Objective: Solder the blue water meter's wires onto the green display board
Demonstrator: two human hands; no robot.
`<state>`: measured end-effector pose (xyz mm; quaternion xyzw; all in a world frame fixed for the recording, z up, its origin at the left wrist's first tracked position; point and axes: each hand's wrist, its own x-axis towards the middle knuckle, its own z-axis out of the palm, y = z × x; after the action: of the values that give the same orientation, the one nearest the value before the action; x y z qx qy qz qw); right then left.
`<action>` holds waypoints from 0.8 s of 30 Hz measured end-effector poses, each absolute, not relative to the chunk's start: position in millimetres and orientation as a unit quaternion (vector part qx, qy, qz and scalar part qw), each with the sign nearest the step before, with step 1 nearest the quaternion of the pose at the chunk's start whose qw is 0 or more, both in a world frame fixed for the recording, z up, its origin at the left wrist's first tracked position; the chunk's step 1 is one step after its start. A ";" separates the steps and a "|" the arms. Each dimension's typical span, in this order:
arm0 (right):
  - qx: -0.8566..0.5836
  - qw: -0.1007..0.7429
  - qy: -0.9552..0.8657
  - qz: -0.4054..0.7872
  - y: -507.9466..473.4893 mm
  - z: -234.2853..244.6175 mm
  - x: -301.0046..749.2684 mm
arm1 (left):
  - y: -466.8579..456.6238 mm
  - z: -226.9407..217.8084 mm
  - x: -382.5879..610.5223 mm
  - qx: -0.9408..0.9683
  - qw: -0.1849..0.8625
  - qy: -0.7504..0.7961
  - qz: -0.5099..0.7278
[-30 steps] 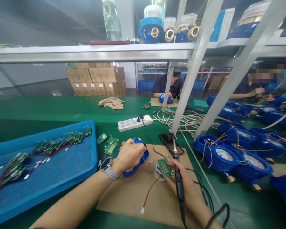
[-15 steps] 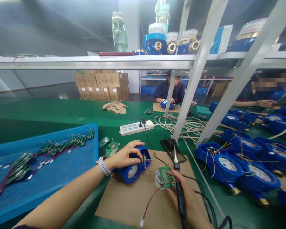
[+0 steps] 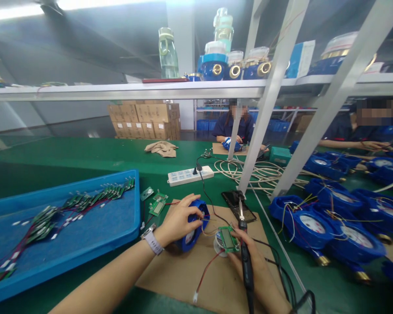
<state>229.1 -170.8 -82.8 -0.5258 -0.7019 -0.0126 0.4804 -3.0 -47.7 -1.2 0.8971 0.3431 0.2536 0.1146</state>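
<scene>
My left hand point(image 3: 180, 220) reaches over a blue water meter point(image 3: 186, 243) tilted on a cardboard sheet point(image 3: 170, 279). Thumb and forefinger pinch at thin wires point(image 3: 205, 227) by the meter's open compartment; the exact grip is partly hidden. A soldering iron point(image 3: 246, 257) lies in my right hand point(image 3: 258, 270), its tip pointing away over a dark tray point(image 3: 231, 200). Fingers of that same hand also touch the edge of a green circuit board point(image 3: 228, 240) with a display. Beneath the board is a white round piece point(image 3: 218, 249). A red-and-black lead point(image 3: 203, 274) trails from there to a white connector.
At left, a blue tray point(image 3: 136, 209) holds several circuit boards. Loose boards point(image 3: 157, 205) lie beside it. A power strip point(image 3: 190, 175), coiled cables point(image 3: 268, 174) and shelf posts point(image 3: 260, 104) stand beyond. Several blue meters point(image 3: 311, 222) crowd the right. Two co-workers sit opposite.
The view has tilted up and shifted slightly left. My left hand has turned a little and covers more of the meter's dial. The soldering iron and circuit board stay nearly in place.
</scene>
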 end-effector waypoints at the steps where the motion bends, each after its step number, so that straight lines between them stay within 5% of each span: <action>1: -0.526 0.481 -0.701 -0.009 -171.0 -83.7 229.5 | -48.9 -0.7 -1.7 0.898 0.105 0.344 0.255; 14: -0.525 0.477 -0.705 0.010 -170.6 -85.7 229.3 | -45.2 29.1 8.7 0.967 0.029 0.169 0.186; 24: -0.524 0.486 -0.698 0.032 -171.7 -80.8 227.8 | -30.7 12.1 -18.8 0.911 0.016 0.248 0.329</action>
<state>227.8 -171.7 -80.8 -0.5243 -0.6983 0.0325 0.4863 -18.8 -30.7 12.1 0.9111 0.2478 0.3291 0.0163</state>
